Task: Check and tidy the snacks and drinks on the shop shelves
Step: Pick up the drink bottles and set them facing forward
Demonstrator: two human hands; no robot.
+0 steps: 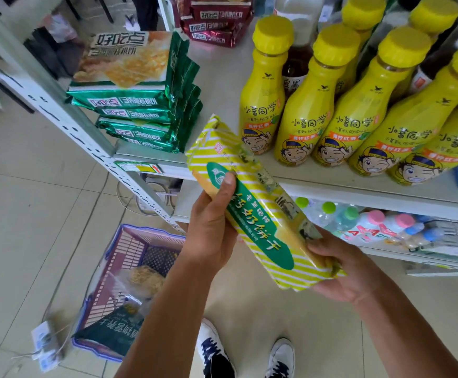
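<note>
— What are you holding?

— A packet of biscuits, yellow-striped with a green label. My left hand grips its upper half, thumb pressed on the front. My right hand curls round the lower end from underneath. So both hands are closed on it.

— Why slanted like that?

— So the label faces up at me and I can check it. It rests on nothing. It hangs in front of the shelf edge, with its top corner near the stack of green packets and the yellow bottles.

— Where would it go?

— Probably the bare strip between that stack and the bottles, though I can't be sure that's its place. The bottles stand in close rows with labels outward, so I'd lay it in flat and slowly, or the nearest one could tip.

— And the basket?

— It's on the floor to my left, with a few packets inside. I'd guess that's stock waiting to be sorted.
</note>
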